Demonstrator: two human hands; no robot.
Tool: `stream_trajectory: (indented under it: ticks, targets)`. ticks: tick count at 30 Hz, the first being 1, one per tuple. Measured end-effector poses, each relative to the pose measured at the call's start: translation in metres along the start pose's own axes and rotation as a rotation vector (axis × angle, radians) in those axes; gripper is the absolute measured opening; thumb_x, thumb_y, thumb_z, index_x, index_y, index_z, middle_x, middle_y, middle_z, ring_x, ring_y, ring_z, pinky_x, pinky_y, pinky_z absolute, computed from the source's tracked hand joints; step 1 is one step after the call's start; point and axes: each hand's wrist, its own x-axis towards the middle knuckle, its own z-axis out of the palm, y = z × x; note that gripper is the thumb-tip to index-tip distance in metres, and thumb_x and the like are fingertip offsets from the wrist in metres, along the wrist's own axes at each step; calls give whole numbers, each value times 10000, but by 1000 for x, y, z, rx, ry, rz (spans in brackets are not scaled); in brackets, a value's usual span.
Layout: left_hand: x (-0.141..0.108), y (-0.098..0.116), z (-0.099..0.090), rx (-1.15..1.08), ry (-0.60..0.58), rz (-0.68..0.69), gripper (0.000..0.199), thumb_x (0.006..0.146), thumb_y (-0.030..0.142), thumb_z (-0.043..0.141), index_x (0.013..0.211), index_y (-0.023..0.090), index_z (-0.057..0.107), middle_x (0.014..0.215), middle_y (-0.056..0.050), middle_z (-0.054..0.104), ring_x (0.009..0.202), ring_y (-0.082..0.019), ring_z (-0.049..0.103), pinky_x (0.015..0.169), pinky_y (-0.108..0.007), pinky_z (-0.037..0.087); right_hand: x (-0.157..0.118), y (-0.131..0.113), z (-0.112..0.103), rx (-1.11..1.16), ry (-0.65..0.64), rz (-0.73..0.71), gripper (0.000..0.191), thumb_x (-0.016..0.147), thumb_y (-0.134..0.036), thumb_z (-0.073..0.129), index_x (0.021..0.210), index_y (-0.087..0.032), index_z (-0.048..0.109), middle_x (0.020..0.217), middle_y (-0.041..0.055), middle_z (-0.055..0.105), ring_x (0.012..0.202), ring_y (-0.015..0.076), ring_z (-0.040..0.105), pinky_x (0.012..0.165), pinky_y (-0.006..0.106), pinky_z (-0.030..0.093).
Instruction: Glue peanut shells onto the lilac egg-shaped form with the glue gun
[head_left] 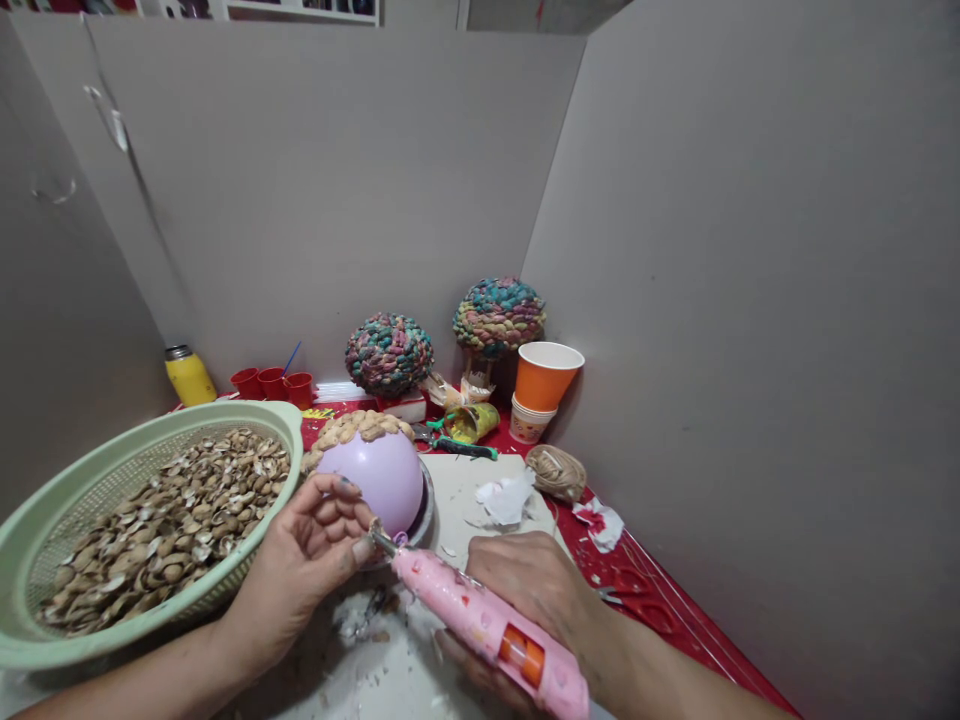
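Observation:
My right hand is wrapped round a pink glue gun, its metal nozzle pointing up and left. At the nozzle tip, my left hand pinches a small piece of shell between thumb and a finger. Just behind the hands a light purple balloon sits in a round bowl. Peanut shells cover the balloon's top and far left side. To the left, a green basket holds many loose shells.
Behind stand two colourful shell-covered balls, red cups, a yellow bottle and an orange cup. Pliers, twine, crumpled tissue and red scissors lie rightward.

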Motion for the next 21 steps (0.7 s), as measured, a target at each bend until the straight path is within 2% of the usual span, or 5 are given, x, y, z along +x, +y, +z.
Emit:
stream_trajectory:
  ticks: [21]
  targets:
    - [0,1,0,0,28,43,301,798,158,739,1019,240,551,900,11,648,803,-102,618,739,-204,517,3,-8,-3,-89,-21,49,442,959,-444,391,590,-207,444,509,-35,467,442,101,377,486,302,220]
